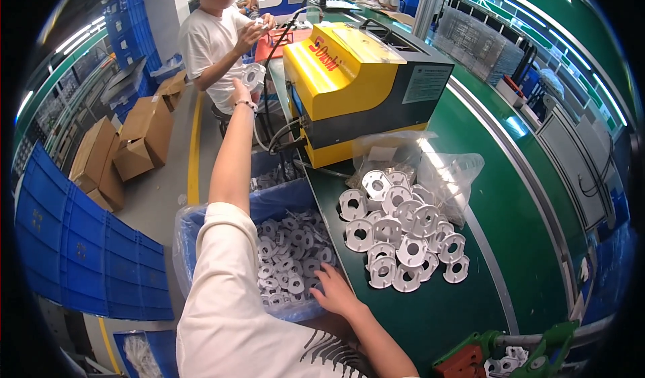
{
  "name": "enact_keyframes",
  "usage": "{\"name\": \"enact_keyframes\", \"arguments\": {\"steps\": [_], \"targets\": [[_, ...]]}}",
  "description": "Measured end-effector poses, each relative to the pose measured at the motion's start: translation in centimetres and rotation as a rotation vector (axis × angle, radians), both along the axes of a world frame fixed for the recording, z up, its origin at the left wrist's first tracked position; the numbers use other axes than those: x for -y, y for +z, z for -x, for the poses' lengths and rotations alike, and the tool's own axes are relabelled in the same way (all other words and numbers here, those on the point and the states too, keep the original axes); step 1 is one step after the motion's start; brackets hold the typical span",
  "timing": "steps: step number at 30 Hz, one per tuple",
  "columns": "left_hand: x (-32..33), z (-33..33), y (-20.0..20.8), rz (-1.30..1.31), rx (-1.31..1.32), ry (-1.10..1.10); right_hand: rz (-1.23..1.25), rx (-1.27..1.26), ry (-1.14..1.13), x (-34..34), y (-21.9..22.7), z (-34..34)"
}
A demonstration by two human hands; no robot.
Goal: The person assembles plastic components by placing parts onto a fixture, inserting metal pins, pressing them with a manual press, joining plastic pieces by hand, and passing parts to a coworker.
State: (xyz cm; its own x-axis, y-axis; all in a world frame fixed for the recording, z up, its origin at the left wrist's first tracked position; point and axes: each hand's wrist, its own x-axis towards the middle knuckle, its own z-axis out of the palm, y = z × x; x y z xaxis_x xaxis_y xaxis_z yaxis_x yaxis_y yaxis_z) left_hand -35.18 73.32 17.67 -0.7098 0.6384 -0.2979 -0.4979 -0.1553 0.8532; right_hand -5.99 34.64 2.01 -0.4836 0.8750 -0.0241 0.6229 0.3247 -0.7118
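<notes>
My left hand (242, 94) reaches far forward, its fingers closed on a white plastic part with a round hole (253, 77). That part is held up left of the yellow and grey machine (349, 89). My right hand (334, 293) is at the near right side of a bin lined with blue plastic film (190, 233), fingers spread. Beneath its fingertips lie many loose white ring-shaped parts (289, 250); whether the fingertips touch them I cannot tell. A heap of similar white parts (410, 240) lies on the green table (430, 311), right of the bin.
Ahead, a person in a white shirt (213, 35) handles a small white piece. Clear plastic bags (450, 176) lie behind the heap. Cardboard boxes (142, 139) and blue crates (87, 243) stand at left. A green and red metal fixture (470, 359) sits at the near right.
</notes>
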Motion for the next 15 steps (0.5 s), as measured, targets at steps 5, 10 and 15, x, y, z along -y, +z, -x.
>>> {"name": "enact_keyframes", "arguments": {"steps": [5,10,15], "targets": [[-1.8,1.7,-2.1,-0.186,0.034,-0.183,-0.024,0.0,0.007,0.1,0.0,0.1],[-1.7,1.1,-2.2,-0.337,-0.025,-0.278,-0.04,-0.006,0.0,0.1,-0.2,0.0],[-0.3,0.4,-1.6,-0.3,-0.028,-0.369,-0.02,-0.017,0.016,0.1,0.0,0.0]]}}
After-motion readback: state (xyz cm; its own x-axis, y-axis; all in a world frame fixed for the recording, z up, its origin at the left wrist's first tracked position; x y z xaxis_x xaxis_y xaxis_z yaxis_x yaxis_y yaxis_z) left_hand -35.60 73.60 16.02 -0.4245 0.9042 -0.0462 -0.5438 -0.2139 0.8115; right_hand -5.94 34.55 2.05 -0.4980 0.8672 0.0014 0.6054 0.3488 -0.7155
